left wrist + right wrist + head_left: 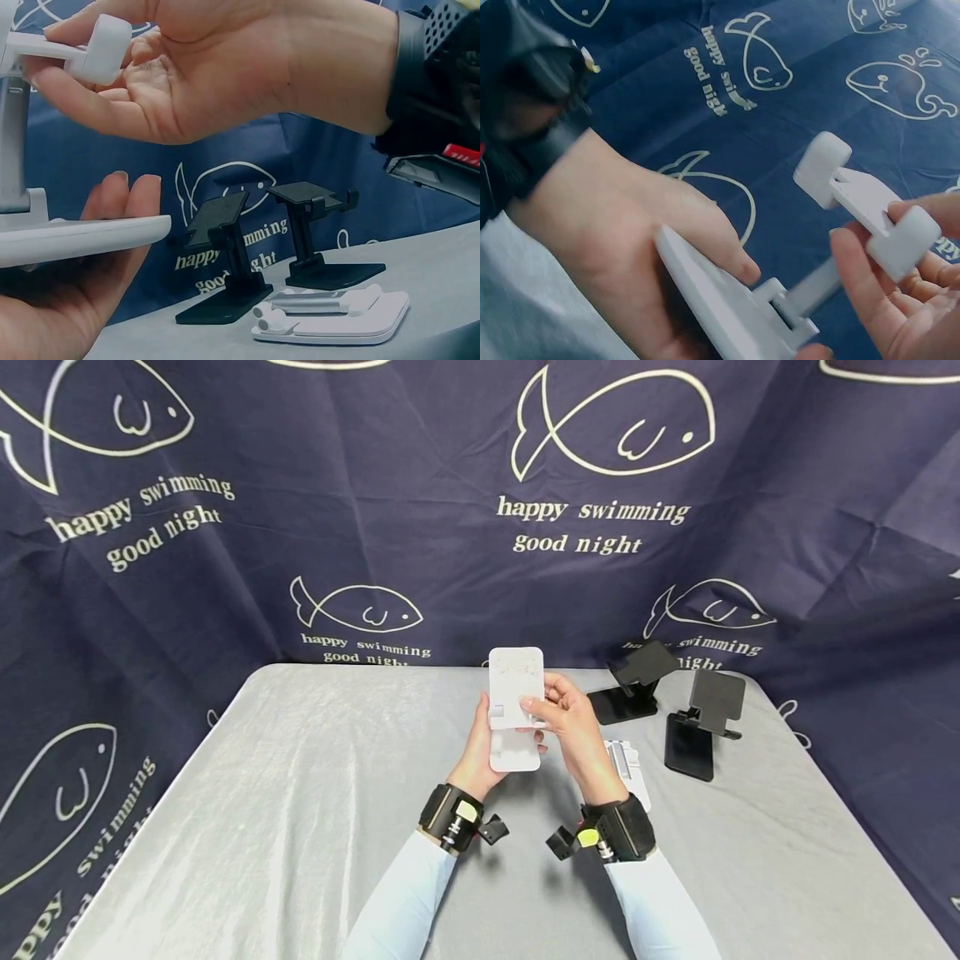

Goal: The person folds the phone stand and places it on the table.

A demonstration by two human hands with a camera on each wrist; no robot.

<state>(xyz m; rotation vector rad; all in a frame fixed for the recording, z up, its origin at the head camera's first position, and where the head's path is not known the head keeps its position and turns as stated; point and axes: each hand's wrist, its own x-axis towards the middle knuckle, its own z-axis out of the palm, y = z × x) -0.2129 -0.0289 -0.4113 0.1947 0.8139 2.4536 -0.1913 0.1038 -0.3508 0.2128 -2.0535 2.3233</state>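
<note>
A white foldable phone stand (516,672) is held up over the table between both hands. My left hand (475,753) grips its base (90,238) from beneath, fingers wrapped round the edge. On the upper plate (866,199), my right hand (576,722) pinches the lower edge by the two thick lips, thumb on the front. A grey post (13,139) joins plate and base and stands raised from the base's hinge (784,304).
A second white phone stand (337,322) lies folded flat on the table (225,827), partly hidden behind the right wrist in the head view. Two black phone stands (647,667) (693,739) stand unfolded at the back right. A dark blue fish-print curtain (450,485) hangs behind.
</note>
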